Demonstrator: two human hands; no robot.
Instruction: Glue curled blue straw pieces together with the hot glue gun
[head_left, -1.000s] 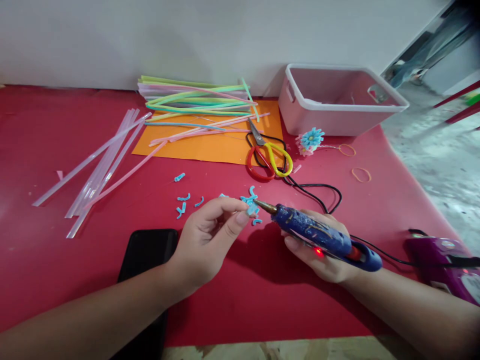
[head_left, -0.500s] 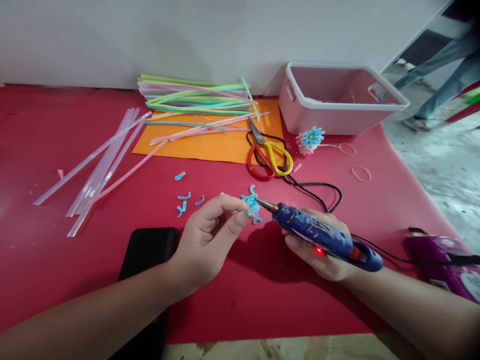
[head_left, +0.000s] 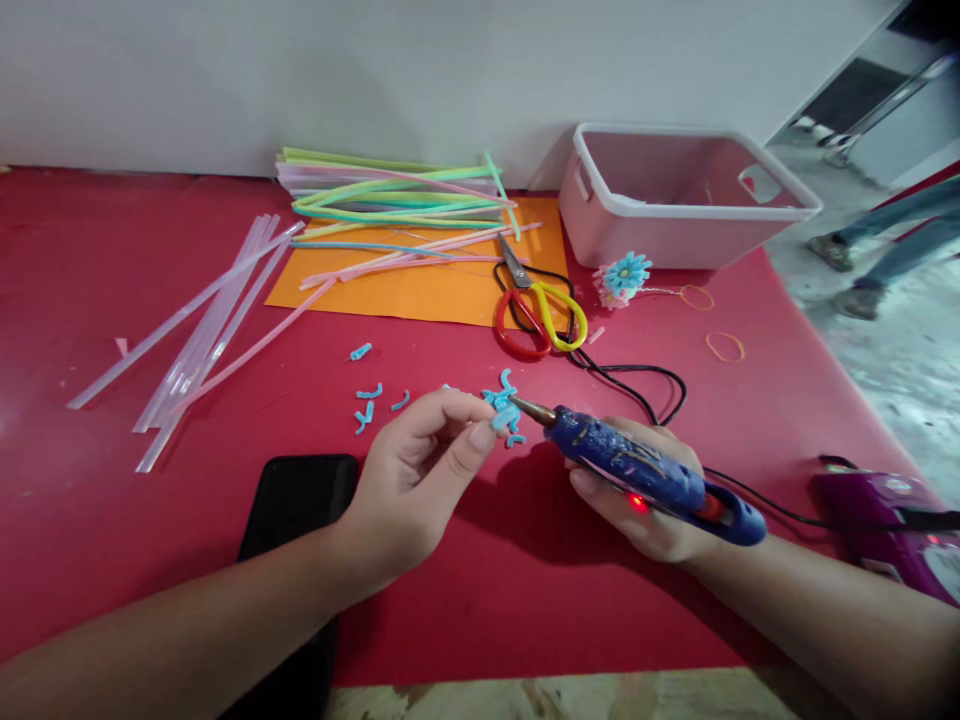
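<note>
Between thumb and forefinger, my left hand (head_left: 427, 470) pinches a short piece of blue pipe cleaner (head_left: 505, 416). My right hand (head_left: 637, 500) is wrapped round a blue hot glue gun (head_left: 626, 455) with a lit red light. The gun's metal nozzle (head_left: 534, 409) points left, its tip at the blue piece; whether they touch I cannot tell. Behind and beneath the pinched piece lie more blue pipe cleaner bits (head_left: 505, 380), partly hidden by my fingers. Several other cut blue bits (head_left: 365, 415) are scattered on the red table to the left.
Scissors (head_left: 536, 310) lie beyond my hands, near coloured pipe cleaners (head_left: 397, 195) on orange paper (head_left: 360, 295). Clear glue sticks (head_left: 202, 340) lie left, a black phone (head_left: 300, 500) by my left forearm. A pink bin (head_left: 675, 235), pipe-cleaner flowers (head_left: 625, 275) and a purple device (head_left: 877, 520) are right.
The pinched blue piece has tilted slightly upward at the nozzle tip. Both hands stay almost in place. In the background, a person's legs have shifted.
</note>
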